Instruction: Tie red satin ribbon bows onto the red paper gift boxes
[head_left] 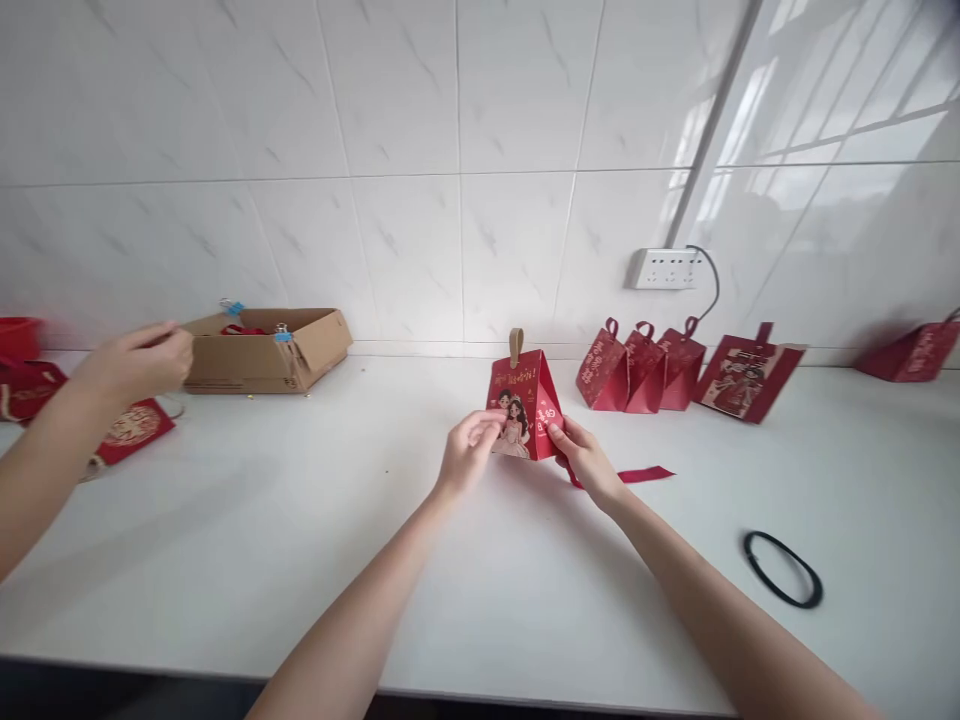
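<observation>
A small red wedding gift box (517, 425) with a printed couple, gold and white lettering and a tan loop handle stands upright between my hands. My left hand (469, 450) is closed at its left edge, thumb and fingers pinching the card. On the opposite side, my right hand (589, 460) grips the lower right edge, thumb on the side panel. A loose dark red ribbon (649, 474) lies on the white table just behind and beside my right wrist.
Several finished-looking red boxes (641, 370) stand along the wall to the right, beside a wider red box (746, 378). A black ring (784, 570) lies front right. Left are a cardboard box (262, 350), red bags (135, 430) and another person's hand (142, 360). A power strip (667, 268) is on the wall.
</observation>
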